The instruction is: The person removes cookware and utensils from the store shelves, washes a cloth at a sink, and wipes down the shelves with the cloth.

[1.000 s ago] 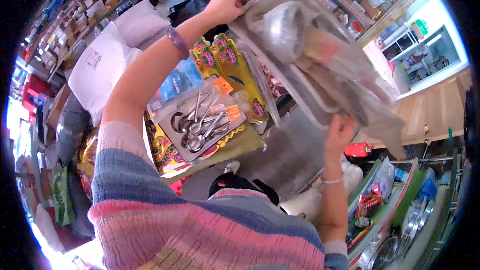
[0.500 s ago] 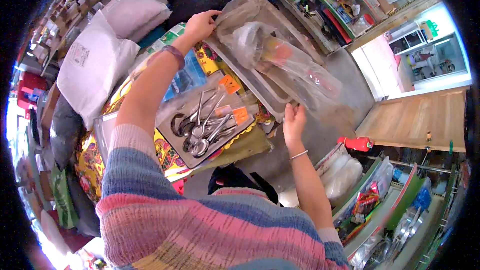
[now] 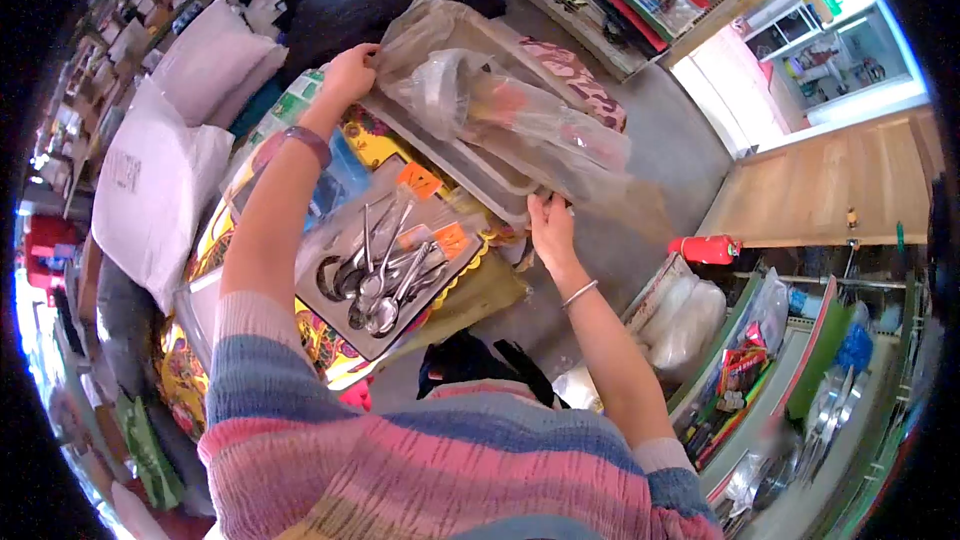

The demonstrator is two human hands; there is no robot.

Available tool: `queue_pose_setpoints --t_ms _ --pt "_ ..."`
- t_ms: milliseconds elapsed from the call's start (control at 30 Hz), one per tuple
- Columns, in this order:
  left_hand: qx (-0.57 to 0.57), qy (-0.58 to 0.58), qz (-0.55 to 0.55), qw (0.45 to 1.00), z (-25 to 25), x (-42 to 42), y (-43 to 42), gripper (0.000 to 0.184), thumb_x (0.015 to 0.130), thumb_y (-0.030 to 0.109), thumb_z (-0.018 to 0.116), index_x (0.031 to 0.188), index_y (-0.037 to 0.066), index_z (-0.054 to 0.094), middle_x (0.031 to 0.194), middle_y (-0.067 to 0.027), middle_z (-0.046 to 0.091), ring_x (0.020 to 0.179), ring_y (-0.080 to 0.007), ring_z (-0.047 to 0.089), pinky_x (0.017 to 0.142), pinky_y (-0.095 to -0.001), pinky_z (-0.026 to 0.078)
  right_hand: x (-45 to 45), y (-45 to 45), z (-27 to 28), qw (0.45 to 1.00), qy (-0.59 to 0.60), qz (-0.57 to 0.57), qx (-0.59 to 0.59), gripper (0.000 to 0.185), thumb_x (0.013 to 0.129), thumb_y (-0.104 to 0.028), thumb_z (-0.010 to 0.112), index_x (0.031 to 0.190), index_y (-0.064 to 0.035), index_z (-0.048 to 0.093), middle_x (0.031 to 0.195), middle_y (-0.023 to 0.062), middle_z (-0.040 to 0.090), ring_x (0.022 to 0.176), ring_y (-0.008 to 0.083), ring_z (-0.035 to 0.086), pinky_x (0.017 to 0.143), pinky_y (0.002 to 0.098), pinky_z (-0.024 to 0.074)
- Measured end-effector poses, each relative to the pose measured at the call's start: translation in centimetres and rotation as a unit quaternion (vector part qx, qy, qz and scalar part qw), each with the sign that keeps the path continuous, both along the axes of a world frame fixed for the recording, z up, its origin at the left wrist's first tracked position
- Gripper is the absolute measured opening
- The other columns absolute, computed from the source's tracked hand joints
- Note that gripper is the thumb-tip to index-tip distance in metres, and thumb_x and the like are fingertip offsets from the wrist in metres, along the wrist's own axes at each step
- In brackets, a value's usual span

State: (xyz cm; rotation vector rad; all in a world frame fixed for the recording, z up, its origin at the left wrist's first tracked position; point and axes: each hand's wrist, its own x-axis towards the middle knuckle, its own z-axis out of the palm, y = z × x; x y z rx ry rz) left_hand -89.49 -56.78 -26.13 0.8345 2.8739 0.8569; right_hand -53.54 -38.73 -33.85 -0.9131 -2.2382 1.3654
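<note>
I see the long tray (image 3: 470,168) slanting just past the spoons (image 3: 372,285), its long side running between two hands — left hand (image 3: 350,72) pinching the far end, right hand (image 3: 552,228) pinching the close end.

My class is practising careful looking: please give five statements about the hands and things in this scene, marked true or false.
1. The left hand holds the edge of a rectangular grey tray covered with clear plastic. True.
2. The right hand is clear of that tray. False: it holds the tray too.
3. Shiny metal utensils lie on a second grey tray, nearer the person. True.
4. The glossy red cylinder lies among the utensils. False: the cylinder is apart from them, near the light-brown wooden panel.
5. The thin silver-coloured bangle is on the left wrist. False: it is on the right wrist.
</note>
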Motion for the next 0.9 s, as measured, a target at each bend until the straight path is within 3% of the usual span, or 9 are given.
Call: queue_pose_setpoints --t_ms 67,233,300,333,367,600,667,733,900 --pt "0.033 -0.020 -0.004 0.999 0.9 0.3 0.4 0.040 0.072 0.012 0.054 0.111 0.012 0.061 0.103 -0.0137 0.063 0.096 -0.0308 0.059 0.084 -0.0390 0.046 0.5 -0.1 1.1 1.000 -0.010 0.016 -0.012 0.046 0.087 -0.030 0.053 0.113 0.0069 0.046 0.077 0.0207 0.063 0.075 0.0330 0.063 0.064 0.0406 0.0474" --pt "0.055 0.167 0.009 0.984 5.0 1.4 0.5 0.042 0.067 0.010 0.056 0.109 0.011 0.062 0.107 -0.0149 0.061 0.103 -0.0312 0.055 0.091 -0.0385 0.043 5.0 0.0 3.0 0.999 -0.018 0.037 0.007 0.045 0.088 -0.027 0.053 0.117 0.0064 0.046 0.072 0.0140 0.065 0.066 0.0288 0.064 0.060 0.0358 0.0498" --pt "0.115 0.234 0.007 0.966 7.8 3.1 1.9 0.041 0.070 0.008 0.056 0.111 0.012 0.060 0.114 -0.0125 0.057 0.107 -0.0288 0.053 0.094 -0.0385 0.040 8.5 0.6 4.5 0.998 0.012 0.034 0.058 0.034 0.085 -0.026 0.055 0.113 -0.0054 0.051 0.071 0.0149 0.064 0.065 0.0301 0.064 0.059 0.0391 0.0505" --pt "0.117 0.266 -0.008 0.957 9.3 4.2 2.8 0.042 0.071 0.006 0.056 0.112 0.013 0.060 0.116 -0.0111 0.056 0.107 -0.0282 0.052 0.095 -0.0382 0.039 10.1 0.8 4.6 1.000 -0.013 -0.011 0.015 0.034 0.087 -0.019 0.053 0.116 -0.0020 0.050 0.074 0.0089 0.065 0.068 0.0181 0.063 0.065 0.0318 0.0503" --pt "0.129 0.302 -0.055 0.943 10.5 4.8 4.0 0.043 0.071 0.004 0.055 0.113 0.010 0.058 0.116 -0.0120 0.056 0.108 -0.0286 0.052 0.095 -0.0379 0.039 12.0 1.5 7.3 0.996 -0.082 -0.016 0.038 0.034 0.087 -0.019 0.053 0.117 -0.0029 0.050 0.076 0.0099 0.065 0.069 0.0186 0.063 0.066 0.0325 0.0503" --pt "0.316 0.380 -0.368 0.788 18.1 21.8 17.1 0.036 0.083 -0.004 0.046 0.117 0.002 0.054 0.122 -0.0150 0.051 0.112 -0.0307 0.048 0.097 -0.0378 0.035 30.4 6.0 16.8 0.971 0.032 -0.150 0.185 0.031 0.085 -0.011 0.054 0.115 -0.0034 0.054 0.078 0.0094 0.064 0.067 0.0189 0.062 0.064 0.0333 0.0490" --pt "0.378 0.327 -0.429 0.753 19.9 29.1 20.0 0.036 0.081 -0.004 0.046 0.116 0.002 0.055 0.121 -0.0156 0.050 0.114 -0.0317 0.046 0.097 -0.0395 0.034 34.9 4.2 22.8 0.946 0.026 -0.211 0.244 0.031 0.084 -0.010 0.055 0.114 -0.0037 0.055 0.079 0.0101 0.064 0.066 0.0198 0.061 0.063 0.0337 0.0487" --pt "0.388 0.356 -0.505 0.684 24.8 44.1 23.6 0.037 0.079 -0.003 0.049 0.114 0.003 0.057 0.121 -0.0160 0.050 0.112 -0.0317 0.047 0.097 -0.0397 0.034 47.0 0.0 32.4 0.852 0.006 -0.274 0.446 0.031 0.082 -0.009 0.057 0.112 -0.0048 0.057 0.080 0.0120 0.063 0.068 0.0218 0.062 0.062 0.0333 0.0494" --pt "0.483 0.251 -0.635 0.548 31.0 65.9 28.0 0.036 0.073 -0.005 0.054 0.107 0.004 0.059 0.114 -0.0159 0.053 0.109 -0.0309 0.048 0.094 -0.0393 0.035 60.0 -11.1 45.8 0.691 -0.160 -0.390 0.587 0.025 0.081 -0.006 0.057 0.106 -0.0037 0.062 0.078 0.0111 0.065 0.067 0.0195 0.063 0.063 0.0299 0.0512"
